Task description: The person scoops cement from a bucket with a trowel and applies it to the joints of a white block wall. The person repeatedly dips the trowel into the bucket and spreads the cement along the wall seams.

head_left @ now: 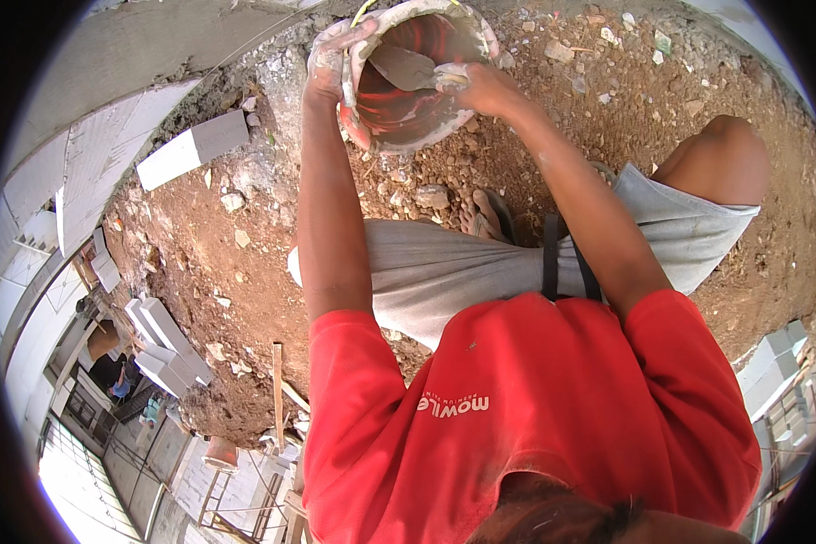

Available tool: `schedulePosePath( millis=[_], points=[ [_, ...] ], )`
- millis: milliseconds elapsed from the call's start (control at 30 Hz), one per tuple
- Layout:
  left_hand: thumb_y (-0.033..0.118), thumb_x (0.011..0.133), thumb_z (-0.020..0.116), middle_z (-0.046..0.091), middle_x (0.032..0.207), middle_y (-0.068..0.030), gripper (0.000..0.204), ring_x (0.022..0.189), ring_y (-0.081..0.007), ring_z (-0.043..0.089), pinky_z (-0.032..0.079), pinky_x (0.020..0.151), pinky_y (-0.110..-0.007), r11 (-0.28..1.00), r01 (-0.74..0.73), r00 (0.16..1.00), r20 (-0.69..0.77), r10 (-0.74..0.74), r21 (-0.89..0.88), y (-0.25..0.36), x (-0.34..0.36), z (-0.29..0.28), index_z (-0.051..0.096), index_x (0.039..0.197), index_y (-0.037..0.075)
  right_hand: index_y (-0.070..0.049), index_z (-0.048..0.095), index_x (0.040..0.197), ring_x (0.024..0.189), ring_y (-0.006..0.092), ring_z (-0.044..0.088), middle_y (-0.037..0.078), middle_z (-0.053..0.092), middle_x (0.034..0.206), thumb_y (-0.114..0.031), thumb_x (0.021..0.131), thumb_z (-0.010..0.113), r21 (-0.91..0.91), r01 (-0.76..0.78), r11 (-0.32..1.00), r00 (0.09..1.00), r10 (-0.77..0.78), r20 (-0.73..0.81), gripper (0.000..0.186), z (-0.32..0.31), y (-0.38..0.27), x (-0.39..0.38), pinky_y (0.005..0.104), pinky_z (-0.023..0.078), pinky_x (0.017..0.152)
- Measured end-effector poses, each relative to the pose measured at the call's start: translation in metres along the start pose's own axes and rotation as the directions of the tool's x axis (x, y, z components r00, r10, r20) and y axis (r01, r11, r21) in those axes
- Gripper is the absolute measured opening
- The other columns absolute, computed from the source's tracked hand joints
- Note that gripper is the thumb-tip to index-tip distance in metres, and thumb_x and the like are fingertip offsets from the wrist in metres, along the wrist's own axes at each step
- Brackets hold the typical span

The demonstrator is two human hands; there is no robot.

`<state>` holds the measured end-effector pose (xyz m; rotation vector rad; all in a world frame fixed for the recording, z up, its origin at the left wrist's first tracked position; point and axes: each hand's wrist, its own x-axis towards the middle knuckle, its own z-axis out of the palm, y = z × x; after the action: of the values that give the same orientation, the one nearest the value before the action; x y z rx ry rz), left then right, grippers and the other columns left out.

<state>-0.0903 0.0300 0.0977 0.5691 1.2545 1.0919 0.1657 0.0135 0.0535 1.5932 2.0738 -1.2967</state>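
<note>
A mortar-crusted bucket (417, 134), reddish inside, is tipped so that its mouth faces me at the top of the view. My left hand (329, 65) grips its left rim, with the fingers wrapped over the edge. Inside the mouth is a trowel (401, 69), its grey blade pointing left toward the inner wall. My right hand (480, 89) is closed round the trowel's handle at the right side of the opening. Wet grey mortar smears the bucket's rim and my left fingers. The bottom of the bucket is partly hidden by the blade.
Stony brown soil (245, 281) surrounds my sandalled foot (485, 216). A pale block (193, 150) lies left of the bucket, beside a grey wall (145, 54). More blocks (168, 344) are stacked at the left, near a wooden stick (278, 394). Further blocks (771, 367) stand at the right.
</note>
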Motion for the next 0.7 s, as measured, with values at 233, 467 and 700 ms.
schedulePosePath(
  millis=[233, 467, 700],
  points=[
    [0.017, 0.084, 0.083, 0.070, 0.087, -0.0020, 0.024, 0.072, -0.0127, 0.064, 0.050, 0.068, -0.029, 0.999, -0.043, 0.997, 0.069, 0.045, -0.029, -0.009, 0.010, 0.004, 0.073, 0.099, 0.001, -0.006, 0.061, 0.136, 0.113, 0.0330, 0.069, 0.016, 0.070, 0.126, -0.047, 0.090, 0.068, -0.073, -0.005, 0.997, 0.995, 0.012, 0.095, 0.062, -0.017, -0.010, -0.002, 0.0453, 0.054, 0.096],
    [0.016, 0.086, 0.081, 0.069, 0.086, -0.0004, 0.024, 0.072, -0.0089, 0.062, 0.046, 0.066, -0.024, 0.999, -0.047, 0.995, 0.085, 0.045, 0.022, -0.009, 0.012, 0.011, 0.076, 0.105, 0.002, -0.007, 0.063, 0.135, 0.111, 0.0335, 0.070, 0.013, 0.072, 0.124, -0.044, 0.094, 0.064, -0.247, 0.010, 0.969, 0.999, 0.003, 0.053, 0.056, -0.016, -0.009, -0.010, 0.0467, 0.055, 0.095],
    [0.017, 0.087, 0.081, 0.070, 0.088, 0.0010, 0.027, 0.074, -0.0068, 0.061, 0.045, 0.064, -0.022, 0.998, -0.042, 0.990, 0.133, 0.037, 0.040, -0.009, 0.008, 0.010, 0.077, 0.110, 0.002, -0.002, 0.066, 0.129, 0.110, 0.0310, 0.070, 0.021, 0.069, 0.122, -0.045, 0.090, 0.069, -0.116, -0.043, 0.992, 0.996, 0.052, 0.079, 0.058, -0.019, -0.020, -0.016, 0.0439, 0.055, 0.093]
  ],
)
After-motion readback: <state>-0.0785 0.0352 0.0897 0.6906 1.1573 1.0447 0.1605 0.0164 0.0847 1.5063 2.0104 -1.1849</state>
